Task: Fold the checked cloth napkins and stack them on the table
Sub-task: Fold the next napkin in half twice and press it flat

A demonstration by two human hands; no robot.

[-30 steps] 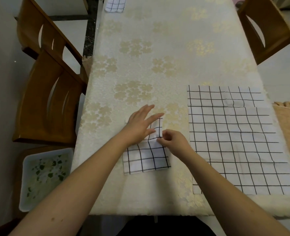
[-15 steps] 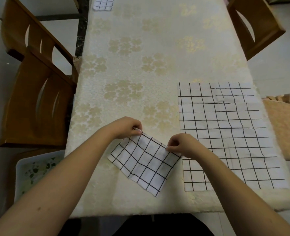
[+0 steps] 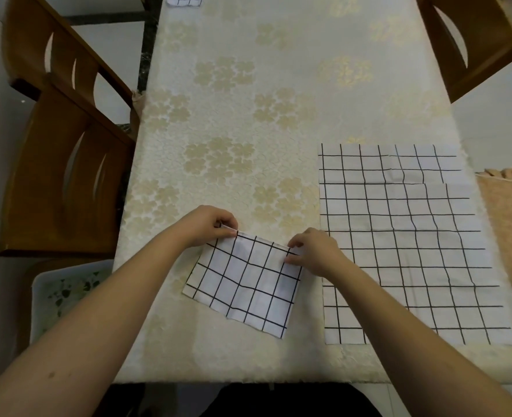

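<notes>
A folded white napkin with a black check [image 3: 245, 284] lies askew near the table's front edge. My left hand [image 3: 209, 225] pinches its far left corner and my right hand [image 3: 313, 251] pinches its far right corner. To the right, unfolded checked napkins [image 3: 405, 245] lie flat in a pile, the top one shifted toward me so a strip of the one beneath shows. Another checked napkin [image 3: 185, 0] shows partly at the far left end of the table.
The table wears a cream cloth with gold flowers [image 3: 248, 115]. Wooden chairs stand at the left [image 3: 62, 164] and far right [image 3: 471, 40]. A white tray with a leaf print [image 3: 65, 293] sits low on the left. A tan cushion [image 3: 510, 224] lies at the right.
A second ago my left hand pressed flat on the folded napkin; both hands then took its far corners and turned it askew. Since half a second ago it has swung back a little.
</notes>
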